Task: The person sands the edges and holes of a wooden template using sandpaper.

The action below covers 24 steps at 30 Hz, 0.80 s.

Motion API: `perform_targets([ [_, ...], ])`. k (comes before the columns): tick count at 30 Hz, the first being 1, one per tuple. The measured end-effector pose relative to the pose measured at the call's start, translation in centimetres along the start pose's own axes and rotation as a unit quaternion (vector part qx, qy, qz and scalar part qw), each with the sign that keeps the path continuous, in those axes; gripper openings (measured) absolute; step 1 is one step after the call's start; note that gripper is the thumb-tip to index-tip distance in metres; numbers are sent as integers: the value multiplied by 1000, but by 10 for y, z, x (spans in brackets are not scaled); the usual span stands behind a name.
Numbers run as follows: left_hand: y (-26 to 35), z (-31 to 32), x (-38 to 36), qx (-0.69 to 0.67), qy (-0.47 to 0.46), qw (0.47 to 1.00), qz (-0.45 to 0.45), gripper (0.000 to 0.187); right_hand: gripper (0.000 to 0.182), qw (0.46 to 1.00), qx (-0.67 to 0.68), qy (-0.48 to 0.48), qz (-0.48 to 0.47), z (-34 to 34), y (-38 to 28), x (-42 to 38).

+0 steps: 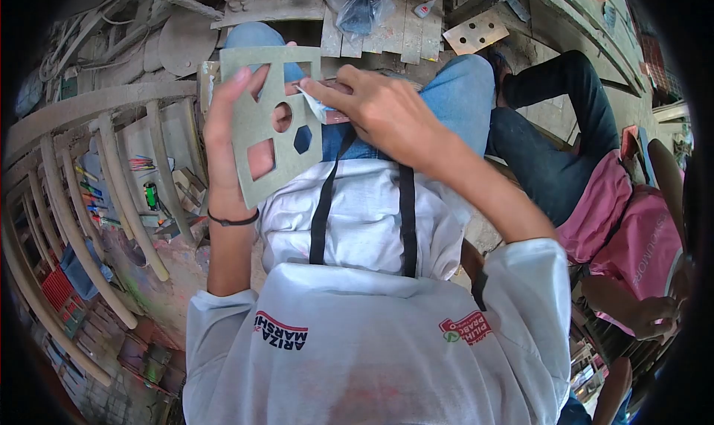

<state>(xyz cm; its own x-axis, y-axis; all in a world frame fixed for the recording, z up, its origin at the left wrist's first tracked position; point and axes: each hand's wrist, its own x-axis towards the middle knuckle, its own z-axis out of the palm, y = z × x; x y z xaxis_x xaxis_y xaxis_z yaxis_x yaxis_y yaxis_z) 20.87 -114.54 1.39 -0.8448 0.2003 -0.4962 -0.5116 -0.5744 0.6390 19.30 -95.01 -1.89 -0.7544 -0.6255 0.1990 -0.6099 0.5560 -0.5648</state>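
Note:
A flat grey-green board [285, 154] with several cut-out shapes, among them a hexagon and a round hole, is held upright and tilted in front of my lap. My left hand [220, 131] grips it from the left, thumb on the near face and fingers behind, showing through the openings. At the board's right edge, my right hand [390, 116] pinches a folded whitish sheet [318, 110] between thumb and fingers. The sheet presses close against that edge. Part of it is hidden under the fingers.
A slatted wooden frame [104, 157] stands at my left, with coloured pens [141, 162] beyond it. Ahead are a clear plastic bag [363, 8] and a wooden plate with holes [474, 32]. A person in pink [632, 239] sits close at my right.

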Motion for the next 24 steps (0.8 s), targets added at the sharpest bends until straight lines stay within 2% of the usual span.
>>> perform_targets([
  [1,1,0,-2,-15,8,999,-27,67,38,997,-55,-37,-27,-6,1,1],
  [2,2,0,-2,-30,13,998,-54,68,38,997,-55,-36,-27,-9,5,1],
  [3,3,-3,-1,-29,11,998,-56,68,37,994,-72,-26,-75,-11,8,1],
  [4,5,-9,-1,-30,-31,996,-81,74,36,988,-89,-16,-123,-14,12,1],
  [5,5,-14,0,-32,-71,992,-104,80,36,988,-90,-17,-123,-17,16,0],
  [9,7,-23,-3,-12,-127,979,-161,82,33,967,-130,-80,-203,-30,20,3],
  [11,12,-29,1,-21,-169,955,-241,83,33,958,-137,-108,-226,-32,19,4],
  [12,16,-28,2,-23,-167,957,-236,83,32,948,-145,-106,-262,-31,19,6],
  [14,24,-25,3,19,-159,936,-315,82,31,934,-149,-106,-306,-32,17,11],
  [15,21,-33,8,11,-152,939,-307,82,28,927,-149,-110,-328,-36,14,17],
  [16,16,-42,16,-80,-161,905,-386,81,26,918,-149,-113,-351,-39,11,22],
  [18,14,-45,24,-137,-158,865,-457,79,26,917,-133,-125,-355,-43,11,25],
  [19,14,-40,23,-139,-157,865,-456,79,26,922,-124,-132,-342,-45,11,24],
  [20,16,-33,24,-47,-167,892,-418,78,42,930,-118,-101,-334,-43,14,22],
  [21,15,-28,23,44,-175,908,-378,78,42,929,-118,-106,-335,-42,15,21],
  [23,13,-29,28,35,-190,905,-379,78,42,943,-118,-110,-292,-41,18,17],
  [24,13,-28,29,52,-203,919,-334,79,42,943,-120,-111,-290,-41,20,15],
])
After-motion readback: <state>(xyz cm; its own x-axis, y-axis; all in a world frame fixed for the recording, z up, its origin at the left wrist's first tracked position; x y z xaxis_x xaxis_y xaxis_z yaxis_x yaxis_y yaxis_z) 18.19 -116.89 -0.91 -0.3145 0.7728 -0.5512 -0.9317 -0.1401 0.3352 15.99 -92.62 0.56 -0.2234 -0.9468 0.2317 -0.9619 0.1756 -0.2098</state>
